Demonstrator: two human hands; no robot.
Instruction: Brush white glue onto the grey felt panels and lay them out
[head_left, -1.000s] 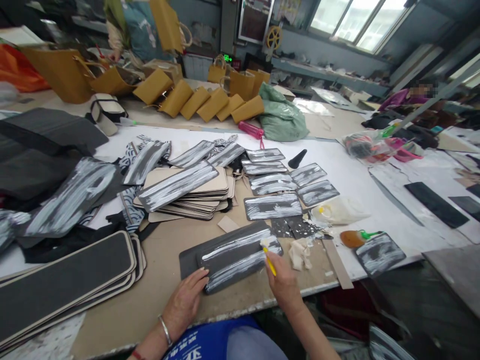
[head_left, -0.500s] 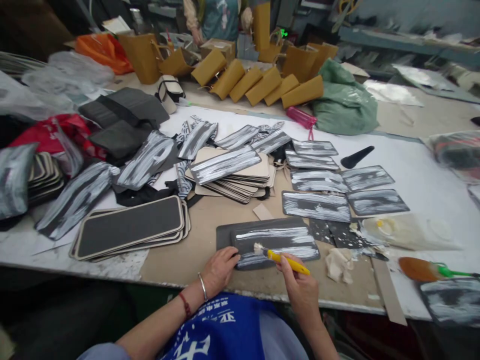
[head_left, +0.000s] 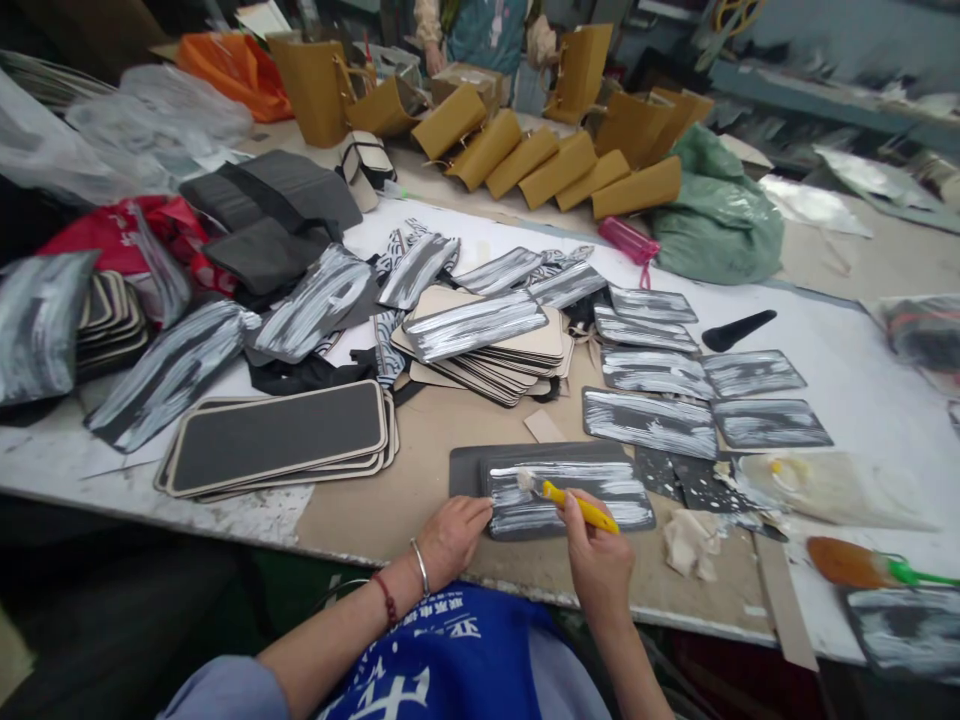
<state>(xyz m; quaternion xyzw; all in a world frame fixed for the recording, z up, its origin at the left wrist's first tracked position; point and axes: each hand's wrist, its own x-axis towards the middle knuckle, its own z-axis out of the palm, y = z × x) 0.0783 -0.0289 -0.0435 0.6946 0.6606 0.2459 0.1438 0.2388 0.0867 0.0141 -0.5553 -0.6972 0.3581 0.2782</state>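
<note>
My right hand grips the yellow handle of a small brush. Its pale bristles touch a dark grey rectangular panel streaked with white, wet-looking paste. Against the left edge of that panel rest the outstretched fingertips of my left hand, not wrapped round it. Beneath lies a larger dark sheet. To the left is a stack of dark panels with beige borders. Behind, a white-streaked panel lies on a pile of beige boards.
Several white-streaked panels lie at the right, near a plastic bag with pale contents, a crumpled cloth and an orange-brown bottle. Mustard bags line the back, where another person stands. The table's front edge is close.
The view has shifted, so the table's things appear farther right. The brush has moved a little along the panel and more white streaks show there. My left hand stays at the panel's edge.
</note>
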